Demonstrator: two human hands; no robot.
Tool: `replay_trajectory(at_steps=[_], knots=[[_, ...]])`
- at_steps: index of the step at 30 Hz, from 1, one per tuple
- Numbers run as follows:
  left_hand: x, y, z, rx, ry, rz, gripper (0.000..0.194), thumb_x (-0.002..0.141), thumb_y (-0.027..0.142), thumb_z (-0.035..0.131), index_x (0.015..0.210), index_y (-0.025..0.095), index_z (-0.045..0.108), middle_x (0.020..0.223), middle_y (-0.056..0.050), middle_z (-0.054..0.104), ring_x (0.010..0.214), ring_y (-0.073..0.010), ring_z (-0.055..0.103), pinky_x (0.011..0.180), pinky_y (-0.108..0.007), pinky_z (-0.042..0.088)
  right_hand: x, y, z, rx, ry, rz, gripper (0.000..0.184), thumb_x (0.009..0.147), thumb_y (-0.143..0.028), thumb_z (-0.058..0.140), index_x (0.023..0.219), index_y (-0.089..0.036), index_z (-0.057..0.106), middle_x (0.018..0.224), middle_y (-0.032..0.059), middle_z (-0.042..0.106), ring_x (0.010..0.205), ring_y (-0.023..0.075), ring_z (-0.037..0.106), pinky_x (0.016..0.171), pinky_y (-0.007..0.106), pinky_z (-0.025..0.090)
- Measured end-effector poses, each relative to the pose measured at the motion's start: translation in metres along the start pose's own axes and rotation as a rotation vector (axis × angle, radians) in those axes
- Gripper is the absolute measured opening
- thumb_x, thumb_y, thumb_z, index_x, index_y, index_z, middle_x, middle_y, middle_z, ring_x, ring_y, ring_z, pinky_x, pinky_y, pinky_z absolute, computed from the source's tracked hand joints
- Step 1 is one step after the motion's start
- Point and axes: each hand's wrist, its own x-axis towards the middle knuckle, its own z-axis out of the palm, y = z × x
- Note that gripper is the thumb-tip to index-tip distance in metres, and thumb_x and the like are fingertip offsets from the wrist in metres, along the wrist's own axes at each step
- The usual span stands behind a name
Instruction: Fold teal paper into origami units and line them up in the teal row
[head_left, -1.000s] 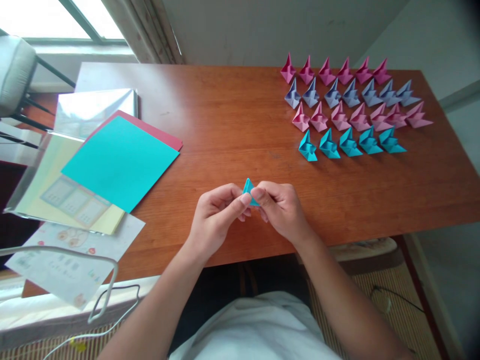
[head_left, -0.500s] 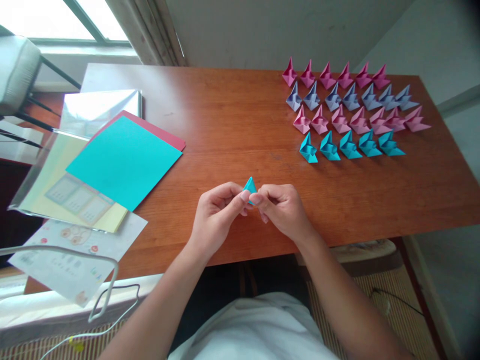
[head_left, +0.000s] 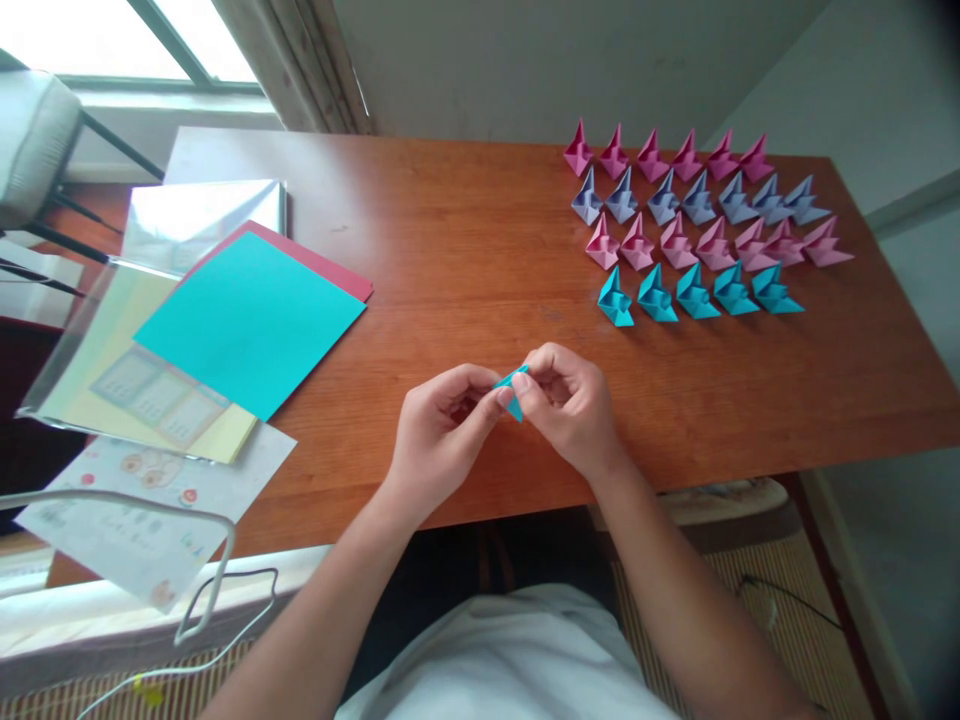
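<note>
A small folded piece of turquoise paper (head_left: 514,406) is held above the near part of the wooden table. My left hand (head_left: 444,425) pinches its left side between thumb and fingers. On its upper right, my right hand (head_left: 570,405) grips it, thumb pressed on the top edge. Fingers cover much of the paper, so its full shape is hidden. Beyond my right hand stands a row of turquoise origami figures (head_left: 697,293), with rows of light pink figures (head_left: 677,242), lavender figures (head_left: 663,198) and dark pink figures (head_left: 652,157) behind it.
Left on the table (head_left: 450,270), a turquoise sheet (head_left: 251,320) overlaps a red sheet (head_left: 330,265) and a clear packet of yellow paper (head_left: 135,310). A printed white sheet (head_left: 142,530) lies nearer. A bent grey tube (head_left: 157,508) crosses the lower left corner.
The folded paper has turned in my fingers; its point no longer faces up and away. My right hand has moved slightly up, to the paper's upper edge. The left hand has barely moved.
</note>
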Motion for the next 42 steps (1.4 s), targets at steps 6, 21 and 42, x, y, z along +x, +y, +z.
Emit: replay_trajectory(at_steps=[6, 21, 42], knots=[[0.0020, 0.0041, -0.0021, -0.044, 0.048, -0.027, 0.026, 0.087, 0.042, 0.076, 0.082, 0.017, 0.067, 0.072, 0.000, 0.065, 0.066, -0.0116, 0.059, 0.061, -0.021, 0.048, -0.0007, -0.0056, -0.0049, -0.041, -0.083, 0.017, 0.027, 0.093, -0.033, 0.063, 0.070, -0.021, 0.058, 0.063, -0.0038, 0.053, 0.058, 0.0113, 0.048, 0.054, 0.027, 0.037], [0.0010, 0.0001, -0.0075, 0.154, -0.062, 0.018, 0.040, 0.088, 0.048, 0.073, 0.066, 0.018, 0.060, 0.056, 0.002, 0.059, 0.050, -0.0093, 0.050, 0.048, -0.020, 0.039, -0.0022, -0.0038, -0.0065, 0.001, -0.103, 0.058, 0.025, 0.095, -0.040, 0.062, 0.078, -0.021, 0.061, 0.067, -0.0031, 0.056, 0.062, 0.0121, 0.051, 0.057, 0.027, 0.039], [0.0053, 0.0008, -0.0035, -0.067, 0.115, -0.024, 0.023, 0.081, 0.036, 0.083, 0.083, 0.016, 0.073, 0.069, 0.000, 0.068, 0.059, -0.0085, 0.057, 0.054, -0.017, 0.048, -0.0021, 0.0016, -0.0006, -0.007, 0.046, 0.033, 0.022, 0.092, -0.041, 0.071, 0.084, -0.021, 0.065, 0.071, -0.0025, 0.062, 0.065, 0.0122, 0.056, 0.060, 0.027, 0.044]])
